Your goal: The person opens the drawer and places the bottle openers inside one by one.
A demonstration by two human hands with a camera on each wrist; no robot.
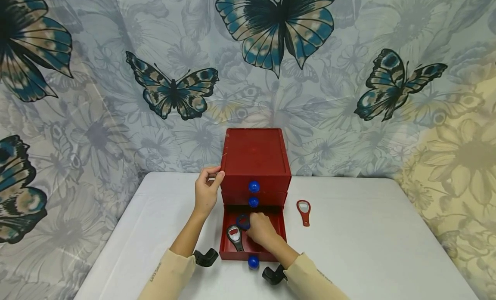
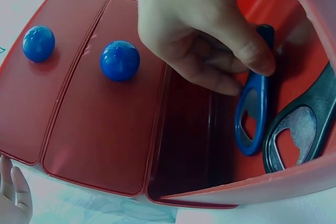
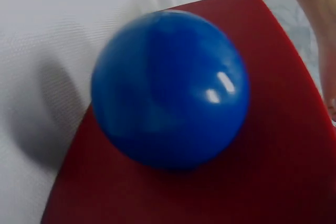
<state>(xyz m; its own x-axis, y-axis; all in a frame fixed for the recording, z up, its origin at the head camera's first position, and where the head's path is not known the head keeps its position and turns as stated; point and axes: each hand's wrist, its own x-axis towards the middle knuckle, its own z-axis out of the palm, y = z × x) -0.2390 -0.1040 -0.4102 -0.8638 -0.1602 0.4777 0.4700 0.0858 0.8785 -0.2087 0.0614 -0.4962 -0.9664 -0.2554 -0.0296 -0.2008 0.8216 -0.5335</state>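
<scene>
A red drawer cabinet with blue ball knobs stands on the table, its bottom drawer pulled out. My right hand reaches into that drawer and pinches a blue bottle opener between thumb and fingers. A black bottle opener lies in the drawer just left of it. My left hand is at the cabinet's left side, fingertips right at its wall. The right wrist view is mostly filled by the drawer's blue knob, and the right hand is hidden there.
A red bottle opener lies on the white table, right of the cabinet. The upper two drawers are closed, with knobs sticking out in front. A butterfly-print cloth hangs behind the table.
</scene>
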